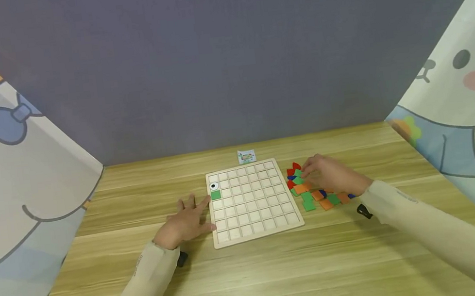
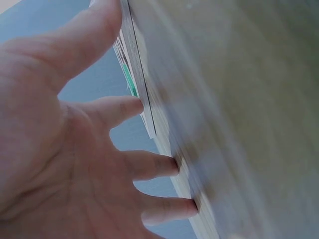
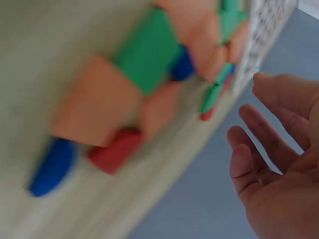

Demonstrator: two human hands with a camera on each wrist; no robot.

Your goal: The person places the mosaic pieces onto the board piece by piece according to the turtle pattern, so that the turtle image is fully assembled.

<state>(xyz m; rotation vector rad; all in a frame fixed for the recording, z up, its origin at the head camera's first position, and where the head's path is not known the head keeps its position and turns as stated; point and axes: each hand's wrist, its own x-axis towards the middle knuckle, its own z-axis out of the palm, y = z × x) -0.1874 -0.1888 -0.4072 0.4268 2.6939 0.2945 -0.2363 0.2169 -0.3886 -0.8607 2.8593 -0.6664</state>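
A pale wooden grid board lies on the table. In its upper left cells sit a white round piece with a black dot and a green square tile. My left hand is spread beside the board, thumb and forefinger touching its left edge, other fingertips on the table. To the right, my right hand hovers over the far part of a loose pile of coloured pieces, its fingers loosely bent. Nothing shows between those fingers in the right wrist view, where an orange tile lies nearby.
A small picture card lies behind the board. Green, orange, red and blue pieces spread along the board's right side. A grey panel stands at the table's back, with cartoon-printed panels at left and right.
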